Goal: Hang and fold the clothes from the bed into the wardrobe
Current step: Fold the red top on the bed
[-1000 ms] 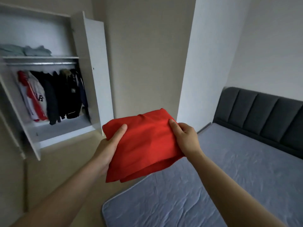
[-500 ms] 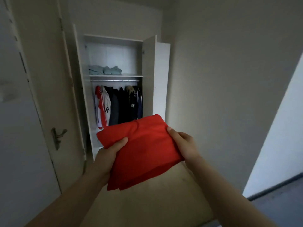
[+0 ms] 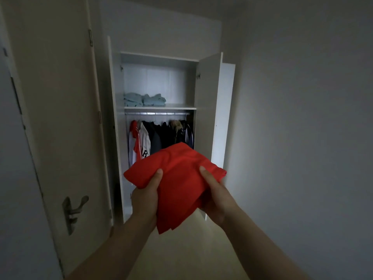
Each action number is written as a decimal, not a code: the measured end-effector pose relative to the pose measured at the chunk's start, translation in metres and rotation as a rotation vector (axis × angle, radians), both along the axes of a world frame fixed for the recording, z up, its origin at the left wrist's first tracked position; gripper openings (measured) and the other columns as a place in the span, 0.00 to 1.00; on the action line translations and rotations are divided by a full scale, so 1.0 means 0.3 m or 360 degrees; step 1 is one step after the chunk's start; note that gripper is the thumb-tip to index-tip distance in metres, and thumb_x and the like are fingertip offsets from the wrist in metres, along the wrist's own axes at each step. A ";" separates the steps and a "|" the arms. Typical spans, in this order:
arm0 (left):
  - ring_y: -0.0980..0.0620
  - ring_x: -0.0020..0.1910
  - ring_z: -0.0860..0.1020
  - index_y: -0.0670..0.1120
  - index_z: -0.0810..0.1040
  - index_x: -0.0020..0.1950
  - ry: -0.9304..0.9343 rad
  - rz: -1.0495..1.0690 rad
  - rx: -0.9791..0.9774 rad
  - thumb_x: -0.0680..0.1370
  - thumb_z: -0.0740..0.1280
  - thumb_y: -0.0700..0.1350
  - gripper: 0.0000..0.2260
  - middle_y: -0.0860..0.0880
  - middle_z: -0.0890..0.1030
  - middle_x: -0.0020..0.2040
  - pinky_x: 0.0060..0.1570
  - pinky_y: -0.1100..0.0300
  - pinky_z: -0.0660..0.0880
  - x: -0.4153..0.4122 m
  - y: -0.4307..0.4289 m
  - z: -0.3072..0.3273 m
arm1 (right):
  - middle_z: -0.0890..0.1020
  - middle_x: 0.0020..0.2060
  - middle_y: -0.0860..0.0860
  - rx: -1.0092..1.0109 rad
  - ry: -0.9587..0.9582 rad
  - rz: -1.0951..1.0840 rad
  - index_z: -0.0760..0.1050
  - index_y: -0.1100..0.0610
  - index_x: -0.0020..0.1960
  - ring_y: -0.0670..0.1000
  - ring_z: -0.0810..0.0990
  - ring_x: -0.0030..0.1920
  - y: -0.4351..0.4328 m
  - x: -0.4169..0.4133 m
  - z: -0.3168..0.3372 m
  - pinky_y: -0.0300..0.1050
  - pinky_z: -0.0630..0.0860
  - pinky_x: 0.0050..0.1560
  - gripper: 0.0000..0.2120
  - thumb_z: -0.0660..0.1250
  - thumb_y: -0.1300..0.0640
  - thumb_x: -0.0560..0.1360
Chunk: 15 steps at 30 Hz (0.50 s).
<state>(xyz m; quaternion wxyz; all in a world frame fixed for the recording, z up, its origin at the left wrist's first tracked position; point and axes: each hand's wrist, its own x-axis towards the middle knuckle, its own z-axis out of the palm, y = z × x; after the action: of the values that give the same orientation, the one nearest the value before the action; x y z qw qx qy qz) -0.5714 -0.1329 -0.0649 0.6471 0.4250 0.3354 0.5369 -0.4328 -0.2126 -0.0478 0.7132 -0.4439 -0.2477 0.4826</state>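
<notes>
a pale beige room door [image 3: 60, 118] fills the left side. a metal lever handle [image 3: 75, 209] sits on a long plate low near the door's left edge, and small hinges [image 3: 90, 37] run along its right edge. a plain grey wall [image 3: 302, 118] stands on the right. the floor [image 3: 191, 255] below is light beige and dimly lit.

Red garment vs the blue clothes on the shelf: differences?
Colour: the red garment is bright red, the blue clothes pale blue. Place: left hand and right hand grip the red garment before the wardrobe; the blue clothes lie on its shelf. Count: red garment is one piece, blue clothes two piles. Both are folded.
</notes>
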 end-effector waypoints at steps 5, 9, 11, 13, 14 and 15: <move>0.47 0.58 0.77 0.50 0.69 0.71 0.0110 -0.0041 0.0131 0.71 0.71 0.57 0.31 0.49 0.78 0.61 0.63 0.41 0.72 0.133 0.308 0.028 | 0.80 0.59 0.55 0.0120 -0.0189 -0.0172 0.69 0.55 0.69 0.58 0.80 0.58 0.342 0.169 0.014 0.61 0.77 0.57 0.29 0.73 0.61 0.71; 0.47 0.56 0.78 0.54 0.70 0.65 0.0146 -0.0209 0.0149 0.67 0.71 0.57 0.28 0.50 0.79 0.58 0.60 0.43 0.73 0.215 0.567 0.073 | 0.80 0.58 0.56 0.0148 -0.0165 -0.0135 0.69 0.56 0.68 0.58 0.80 0.56 0.580 0.331 0.048 0.55 0.78 0.55 0.26 0.71 0.65 0.72; 0.43 0.55 0.78 0.51 0.69 0.66 0.0137 -0.0285 0.0123 0.68 0.70 0.56 0.28 0.46 0.79 0.56 0.59 0.40 0.74 0.250 0.726 0.100 | 0.82 0.56 0.56 0.0161 -0.0162 -0.0124 0.71 0.56 0.66 0.57 0.81 0.54 0.709 0.416 0.080 0.51 0.79 0.50 0.23 0.70 0.64 0.72; 0.40 0.57 0.78 0.49 0.67 0.70 0.0200 -0.0392 0.0059 0.70 0.70 0.55 0.31 0.42 0.78 0.59 0.55 0.41 0.77 0.268 0.882 0.119 | 0.83 0.54 0.56 0.0139 -0.0150 -0.0128 0.73 0.56 0.65 0.57 0.82 0.53 0.836 0.479 0.107 0.51 0.79 0.49 0.22 0.70 0.63 0.72; 0.40 0.57 0.78 0.48 0.66 0.72 0.0241 -0.0479 0.0024 0.70 0.69 0.54 0.32 0.42 0.78 0.61 0.50 0.45 0.80 0.277 0.960 0.124 | 0.83 0.54 0.56 0.0125 -0.0138 -0.0135 0.73 0.56 0.64 0.58 0.82 0.53 0.908 0.508 0.111 0.51 0.79 0.48 0.21 0.71 0.62 0.72; 0.40 0.56 0.79 0.48 0.65 0.73 0.0291 -0.0576 -0.0006 0.70 0.70 0.54 0.33 0.42 0.78 0.61 0.45 0.48 0.81 0.285 1.030 0.127 | 0.84 0.53 0.56 0.0109 -0.0129 -0.0144 0.74 0.57 0.64 0.58 0.83 0.52 0.974 0.534 0.113 0.50 0.79 0.47 0.21 0.71 0.61 0.72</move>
<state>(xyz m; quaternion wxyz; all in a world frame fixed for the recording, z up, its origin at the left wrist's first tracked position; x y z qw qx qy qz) -0.4858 0.1760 -0.0269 0.7007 0.5239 0.3120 0.3704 -0.2727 0.0796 -0.0139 0.7384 -0.4491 -0.2725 0.4229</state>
